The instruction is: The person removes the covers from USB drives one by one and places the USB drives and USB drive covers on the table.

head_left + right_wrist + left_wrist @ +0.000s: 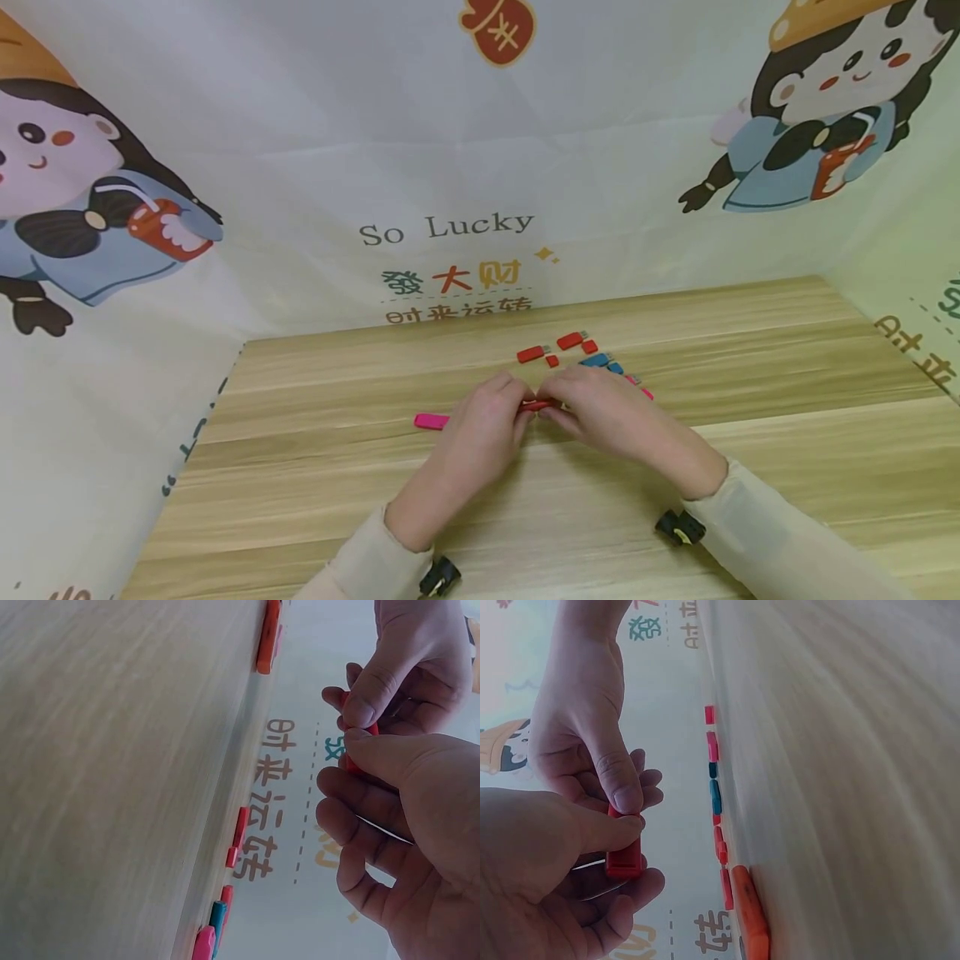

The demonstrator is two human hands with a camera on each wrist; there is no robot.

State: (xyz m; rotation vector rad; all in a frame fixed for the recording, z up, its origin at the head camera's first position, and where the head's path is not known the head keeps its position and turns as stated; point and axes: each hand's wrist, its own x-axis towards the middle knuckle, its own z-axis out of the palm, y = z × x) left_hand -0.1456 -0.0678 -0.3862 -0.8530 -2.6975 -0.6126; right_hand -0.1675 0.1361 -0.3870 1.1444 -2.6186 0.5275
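Note:
A red USB flash drive (535, 406) is held between both hands above the wooden table. My left hand (480, 433) pinches one end with thumb and fingers, and my right hand (607, 408) pinches the other. In the left wrist view the thumbs nearly meet on top of the red drive (624, 859). Fingers cover much of it, so whether its cap is on cannot be told. Beside the left hand lies a bright pink stick (431, 422), partly hidden by that hand.
Behind the hands lie two red USB drives (530, 354) with red caps (552, 361) beside them. A blue drive (595, 360), its blue cap (616, 367) and a pink cap (648, 394) sit near the right hand. A printed cloth (450, 183) stands behind the table (300, 500).

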